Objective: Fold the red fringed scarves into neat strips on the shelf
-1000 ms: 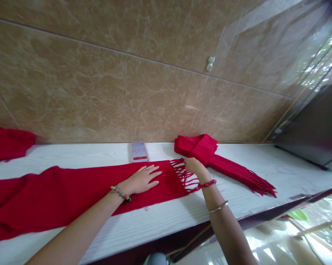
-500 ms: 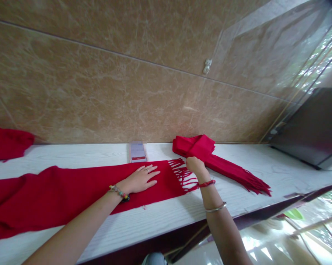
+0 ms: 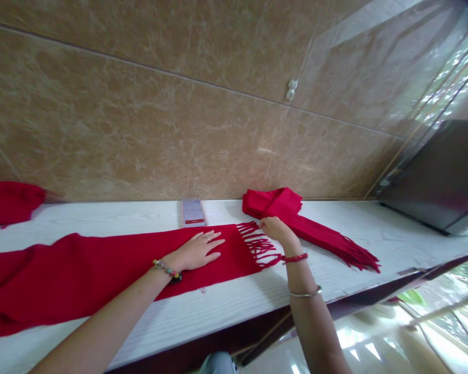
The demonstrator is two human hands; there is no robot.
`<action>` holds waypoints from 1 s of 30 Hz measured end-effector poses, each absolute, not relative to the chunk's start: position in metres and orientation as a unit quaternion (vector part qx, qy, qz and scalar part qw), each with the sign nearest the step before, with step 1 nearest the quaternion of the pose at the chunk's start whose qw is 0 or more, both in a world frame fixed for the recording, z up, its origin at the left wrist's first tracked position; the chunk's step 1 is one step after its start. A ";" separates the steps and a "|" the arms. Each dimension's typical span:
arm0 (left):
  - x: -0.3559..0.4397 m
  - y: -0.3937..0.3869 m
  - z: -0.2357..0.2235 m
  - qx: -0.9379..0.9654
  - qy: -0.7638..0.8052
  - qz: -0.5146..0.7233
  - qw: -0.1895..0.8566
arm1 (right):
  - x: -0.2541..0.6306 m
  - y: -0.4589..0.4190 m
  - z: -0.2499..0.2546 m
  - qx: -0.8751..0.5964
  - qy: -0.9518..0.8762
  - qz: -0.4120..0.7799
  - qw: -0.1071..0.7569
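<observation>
A long red scarf [image 3: 112, 265] lies spread along the white counter, its fringed end toward the right. Flat on the cloth near that end rests my left hand [image 3: 197, 252], fingers spread. My right hand [image 3: 276, 228] is at the upper corner of the fringe [image 3: 257, 244], its fingers pinched on the strands there. Just behind and right of it, a second red scarf [image 3: 275, 202] lies folded, with its fringed tail pointing right along the counter.
A phone [image 3: 194, 213] lies between the spread scarf and the tiled wall [image 3: 159, 130]. More red cloth [image 3: 11, 202] is bunched at the far left. A dark grey box-like appliance [image 3: 440, 176] stands on the right of the counter [image 3: 171, 335].
My right hand has shifted slightly, its wrist turning a little to the right while the fingers stay at the fringe. My left hand stays flat on the scarf.
</observation>
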State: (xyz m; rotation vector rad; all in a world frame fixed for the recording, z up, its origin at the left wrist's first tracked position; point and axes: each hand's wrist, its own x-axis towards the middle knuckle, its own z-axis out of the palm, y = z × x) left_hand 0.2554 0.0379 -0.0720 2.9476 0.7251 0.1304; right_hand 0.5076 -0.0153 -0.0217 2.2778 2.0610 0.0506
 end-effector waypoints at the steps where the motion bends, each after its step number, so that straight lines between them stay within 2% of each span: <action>1: 0.256 0.038 -0.072 0.969 0.239 0.043 0.051 | 0.504 -0.016 -0.020 0.717 0.697 -0.006 0.018; 3: 0.256 0.038 -0.072 0.969 0.237 0.044 0.049 | 0.493 -0.016 -0.017 0.652 0.754 -0.075 0.009; 5: 0.256 0.038 -0.072 0.970 0.235 0.046 0.048 | 0.487 -0.017 -0.019 0.628 0.768 -0.120 0.041; 8: 0.255 0.039 -0.073 0.970 0.231 0.050 0.050 | 0.494 -0.019 -0.021 0.686 0.717 -0.086 0.090; 13: 0.255 0.040 -0.074 0.970 0.233 0.050 0.055 | 0.507 -0.024 -0.016 0.733 0.676 -0.024 0.073; 16: 0.255 0.041 -0.075 0.971 0.228 0.054 0.051 | 0.496 -0.023 -0.014 0.655 0.753 -0.057 0.028; 18: 0.256 0.040 -0.074 0.971 0.227 0.055 0.049 | 0.492 -0.022 -0.016 0.620 0.778 -0.093 0.038; 22: 0.256 0.038 -0.072 0.969 0.237 0.043 0.054 | 0.507 -0.022 -0.020 0.694 0.710 -0.073 0.098; 27: 0.256 0.040 -0.073 0.969 0.237 0.048 0.056 | 0.516 -0.024 -0.014 0.711 0.699 -0.038 0.074; 30: 0.256 0.041 -0.075 0.970 0.229 0.062 0.055 | 0.498 -0.023 -0.011 0.647 0.756 -0.083 0.053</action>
